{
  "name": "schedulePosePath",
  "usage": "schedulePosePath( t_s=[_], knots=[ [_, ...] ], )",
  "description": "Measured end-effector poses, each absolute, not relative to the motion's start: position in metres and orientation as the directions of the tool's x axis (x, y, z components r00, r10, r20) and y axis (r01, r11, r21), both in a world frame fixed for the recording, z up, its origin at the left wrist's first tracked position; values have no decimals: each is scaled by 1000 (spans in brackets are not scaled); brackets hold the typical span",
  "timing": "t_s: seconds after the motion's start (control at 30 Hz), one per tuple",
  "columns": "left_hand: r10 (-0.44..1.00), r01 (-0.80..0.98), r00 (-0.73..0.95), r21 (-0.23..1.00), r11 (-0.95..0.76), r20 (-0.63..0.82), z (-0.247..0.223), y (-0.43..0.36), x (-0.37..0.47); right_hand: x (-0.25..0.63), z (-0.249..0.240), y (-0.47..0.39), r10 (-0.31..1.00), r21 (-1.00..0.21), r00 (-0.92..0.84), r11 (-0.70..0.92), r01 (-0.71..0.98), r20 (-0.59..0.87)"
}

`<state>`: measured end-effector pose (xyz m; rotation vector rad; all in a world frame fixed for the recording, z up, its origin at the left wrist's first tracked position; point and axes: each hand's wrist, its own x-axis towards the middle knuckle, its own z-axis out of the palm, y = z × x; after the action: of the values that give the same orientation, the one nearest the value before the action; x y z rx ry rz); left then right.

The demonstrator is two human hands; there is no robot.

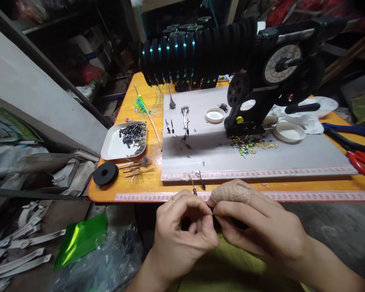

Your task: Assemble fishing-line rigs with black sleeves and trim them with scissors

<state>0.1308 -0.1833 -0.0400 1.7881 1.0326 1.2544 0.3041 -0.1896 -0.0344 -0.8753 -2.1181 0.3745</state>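
Observation:
Just in front of the table's near edge, my left hand point(182, 227) is closed, thumb and index finger pinched together. Touching it fingertip to fingertip is my right hand point(258, 223), also pinched, with a tan wrap point(234, 192) around its index finger. Something thin and tiny is between the fingertips; its kind is too small to make out. Right beyond the hands, small black pieces with thin stems point(202, 184) lie by the board's edge. More such pieces lie on the grey board point(182, 166), near a grey-tipped bundle of white strands point(185, 115).
A white tray point(108, 142) holds black tubes and small metal parts. A black spool point(105, 173) lies beside it. Behind stands a dark machine with a row of spools point(197, 56). Colourful beads point(246, 144), pliers point(349, 134) and measuring tapes point(158, 197) are on the table.

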Motion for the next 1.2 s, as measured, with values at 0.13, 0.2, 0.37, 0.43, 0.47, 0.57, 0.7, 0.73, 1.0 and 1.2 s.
schedulePosePath(
  t_s=[0.13, 0.2, 0.37, 0.43, 0.47, 0.57, 0.7, 0.73, 1.0, 1.2],
  knots=[
    [956, -84, 290, 996, -21, 45, -40, -182, 131, 303, -36, -186, 676, -535, -452, 737, 412, 582],
    [935, -218, 354, 969, 119, -35, -44, -182, 129, 302, -37, -187, 676, -542, -440, 736, 404, 591],
    [903, -412, 421, 870, 271, -83, -56, -187, 130, 302, -37, -196, 693, -514, -369, 713, 478, 619],
    [917, -420, 389, 870, 258, -84, -58, -190, 133, 299, -36, -200, 714, -522, -319, 683, 511, 623],
    [932, -414, 352, 879, 236, -84, -58, -192, 134, 297, -36, -202, 727, -537, -280, 663, 521, 627],
    [977, -349, 206, 928, 127, -57, -58, -198, 136, 293, -37, -207, 761, -596, -183, 613, 519, 623],
    [986, -126, 138, 989, -76, 93, -60, -204, 133, 295, -42, -209, 802, -663, -145, 568, 488, 580],
    [982, -82, 142, 991, -110, 121, -60, -205, 132, 296, -44, -209, 812, -677, -135, 553, 486, 567],
    [987, -105, 146, 993, -56, 71, -62, -207, 132, 302, -51, -213, 844, -706, -150, 517, 484, 515],
    [985, -132, 174, 990, 43, -19, -62, -207, 134, 303, -50, -213, 871, -744, -141, 478, 467, 471]
  ],
)
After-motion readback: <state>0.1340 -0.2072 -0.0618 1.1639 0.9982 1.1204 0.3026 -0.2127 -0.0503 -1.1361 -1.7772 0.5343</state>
